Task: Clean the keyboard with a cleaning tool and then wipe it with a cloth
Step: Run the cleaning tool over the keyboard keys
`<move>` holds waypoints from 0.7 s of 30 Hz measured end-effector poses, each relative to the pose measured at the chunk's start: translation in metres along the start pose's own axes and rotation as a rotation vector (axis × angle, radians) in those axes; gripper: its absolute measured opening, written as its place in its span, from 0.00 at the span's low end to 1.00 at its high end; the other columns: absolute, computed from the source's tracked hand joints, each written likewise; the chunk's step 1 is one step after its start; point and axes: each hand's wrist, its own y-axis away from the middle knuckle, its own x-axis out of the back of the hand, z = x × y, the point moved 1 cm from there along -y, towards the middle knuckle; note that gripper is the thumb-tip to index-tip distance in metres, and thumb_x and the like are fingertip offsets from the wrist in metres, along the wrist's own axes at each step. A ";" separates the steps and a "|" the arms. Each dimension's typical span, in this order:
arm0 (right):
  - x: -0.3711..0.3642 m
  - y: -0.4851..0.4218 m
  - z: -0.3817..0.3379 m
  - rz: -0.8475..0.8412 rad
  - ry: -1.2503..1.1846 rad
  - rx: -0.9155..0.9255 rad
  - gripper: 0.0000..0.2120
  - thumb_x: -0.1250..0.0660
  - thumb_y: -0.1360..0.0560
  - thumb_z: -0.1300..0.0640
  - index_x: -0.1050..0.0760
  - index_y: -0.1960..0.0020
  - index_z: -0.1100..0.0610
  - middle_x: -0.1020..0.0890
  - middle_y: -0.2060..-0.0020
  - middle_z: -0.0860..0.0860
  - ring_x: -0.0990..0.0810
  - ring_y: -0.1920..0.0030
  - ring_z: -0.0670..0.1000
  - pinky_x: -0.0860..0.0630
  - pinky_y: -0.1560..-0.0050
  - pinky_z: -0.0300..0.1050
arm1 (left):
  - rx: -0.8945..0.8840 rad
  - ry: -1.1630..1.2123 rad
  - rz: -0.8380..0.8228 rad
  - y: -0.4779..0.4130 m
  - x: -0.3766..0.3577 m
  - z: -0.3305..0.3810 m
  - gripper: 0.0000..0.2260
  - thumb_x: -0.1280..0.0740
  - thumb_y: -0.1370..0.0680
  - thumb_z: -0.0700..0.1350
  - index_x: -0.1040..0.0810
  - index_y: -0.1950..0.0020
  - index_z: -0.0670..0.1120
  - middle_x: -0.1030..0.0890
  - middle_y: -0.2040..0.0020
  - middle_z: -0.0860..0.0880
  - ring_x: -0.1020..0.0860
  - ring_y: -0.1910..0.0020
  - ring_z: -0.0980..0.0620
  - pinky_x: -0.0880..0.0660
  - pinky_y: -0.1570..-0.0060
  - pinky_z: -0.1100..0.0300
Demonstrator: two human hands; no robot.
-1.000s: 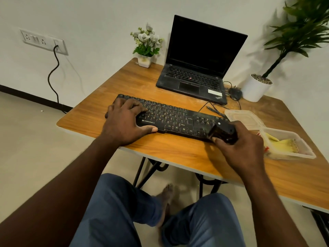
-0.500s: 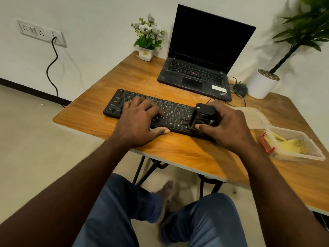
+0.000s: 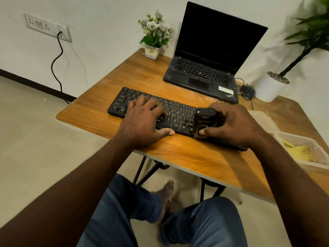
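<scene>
The right hand's thumb (image 3: 205,132) presses the near left face of a small black blocky handheld cleaning tool (image 3: 204,120), and its other fingers (image 3: 219,108) curl round the tool's far and right sides, so the right hand (image 3: 236,125) grips the tool. The tool sits on the right part of a black full-size computer keyboard (image 3: 179,113), its longer side running from the keyboard's far edge towards the near edge, across the rows of keys. The left hand's fingers (image 3: 151,104) are spread and only slightly bent, lying on the keys left of centre. Its thumb stretches along the keyboard's near edge, so the left hand (image 3: 142,122) holds nothing and rests flat. The keyboard lies on a brown wooden table (image 3: 99,111) near the front edge. Its long axis runs from far left to near right, its near edge faces the person, and its right end is hidden under the right hand. Beside that hand, a clear plastic container (image 3: 300,137) holds a crumpled yellow cloth (image 3: 299,151), with a clear plastic lid (image 3: 261,116) just beyond. Farther back stand an open black laptop (image 3: 201,75), a small white pot of white flowers (image 3: 152,52) and a round white plant pot (image 3: 268,88).
</scene>
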 end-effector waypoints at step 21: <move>0.024 -0.018 0.032 -0.054 -0.110 -0.124 0.18 0.18 0.33 0.57 0.19 0.45 0.49 0.13 0.53 0.46 0.14 0.52 0.45 0.17 0.48 0.50 | 0.009 -0.019 0.003 0.001 0.001 0.002 0.33 0.36 0.28 0.76 0.26 0.31 0.57 0.27 0.31 0.53 0.36 0.30 0.48 0.38 0.31 0.44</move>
